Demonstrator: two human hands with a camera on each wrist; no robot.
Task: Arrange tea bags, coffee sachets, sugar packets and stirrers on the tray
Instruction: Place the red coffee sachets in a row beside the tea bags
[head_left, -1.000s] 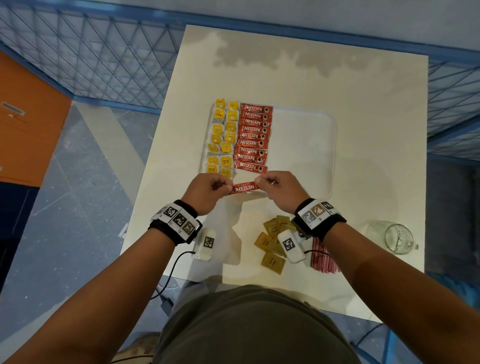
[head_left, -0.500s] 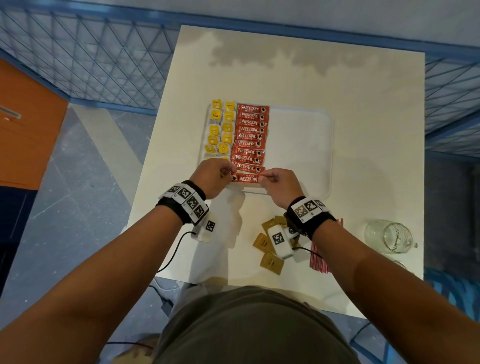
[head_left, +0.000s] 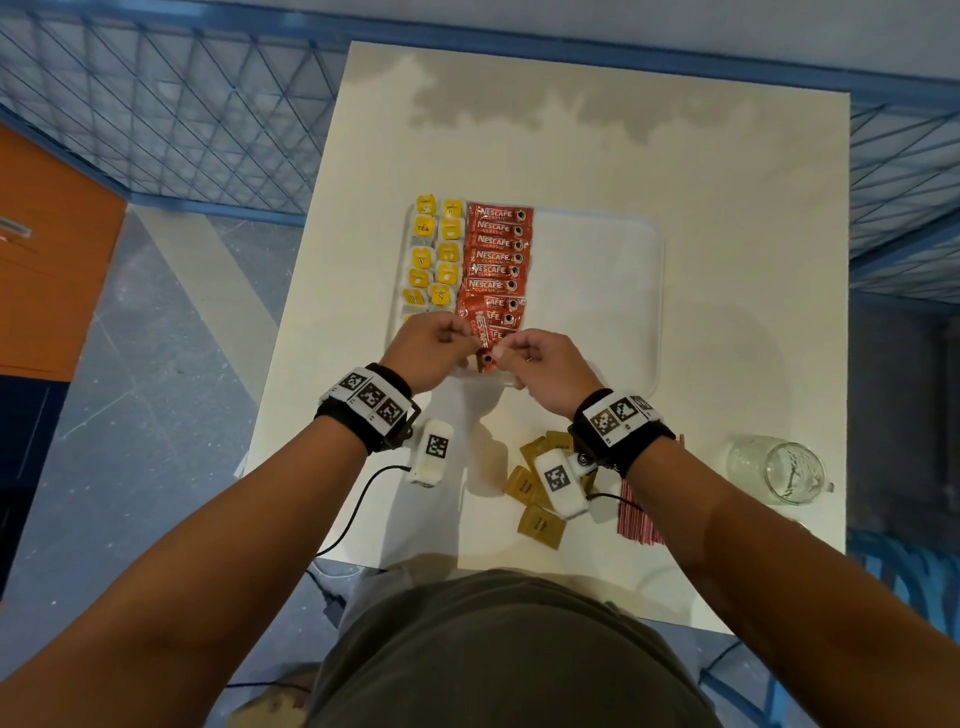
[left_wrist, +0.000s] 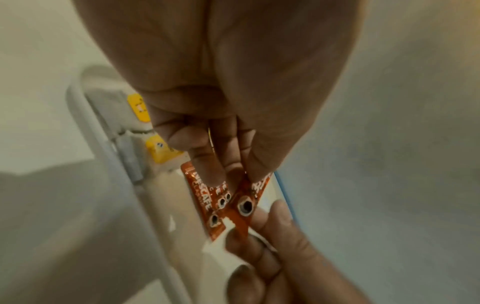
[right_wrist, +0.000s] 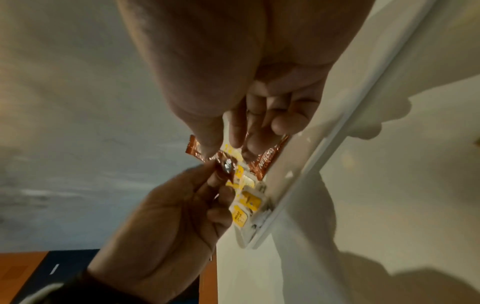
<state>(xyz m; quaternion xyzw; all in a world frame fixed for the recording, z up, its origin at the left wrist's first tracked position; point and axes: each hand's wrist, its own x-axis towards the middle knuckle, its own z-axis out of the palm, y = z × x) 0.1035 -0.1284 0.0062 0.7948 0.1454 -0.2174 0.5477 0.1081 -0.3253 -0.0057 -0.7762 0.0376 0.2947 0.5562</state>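
You've got both hands pinched on one coffee sachet, left hand at its 9 o'clock side, right hand at 3. It's over the tray near edge, at 6 o'clock of the sachet column, long axis skewed approx 12-to-6 vs. the row's 9-to-3; needs squaring.
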